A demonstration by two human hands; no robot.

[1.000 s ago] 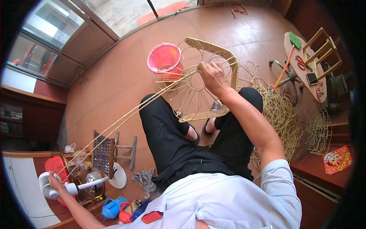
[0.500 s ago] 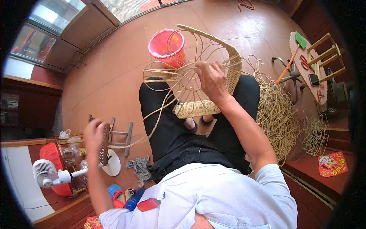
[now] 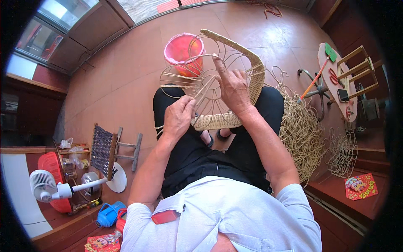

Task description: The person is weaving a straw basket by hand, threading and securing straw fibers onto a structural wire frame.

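Observation:
A partly woven wire frame [image 3: 215,122] rests across my thighs. Tan cord is woven tightly along its near and right sides, while bare wire loops and spokes fill the middle and left. My left hand [image 3: 179,116] is closed on a tan cord [image 3: 204,89] at the frame's near left, and the cord runs up toward the right thumb. Over the spokes is my right hand [image 3: 233,89], its index finger stretched to a wire loop and its thumb at the cord. Its other fingers curl against the frame, their tips hidden.
A red bucket [image 3: 183,54] stands beyond my knees. Heaped tan cord [image 3: 300,134] lies by my right leg, with bare wire frames [image 3: 342,153] beside it. At left are a woven-seat stool [image 3: 103,151] and a white fan [image 3: 44,185]. Scissors [image 3: 333,76] lie on a board at right.
My left hand has come from the far left, near the stool, to the frame's near left. My right index finger has stretched out to a wire loop; the frame stays on my lap.

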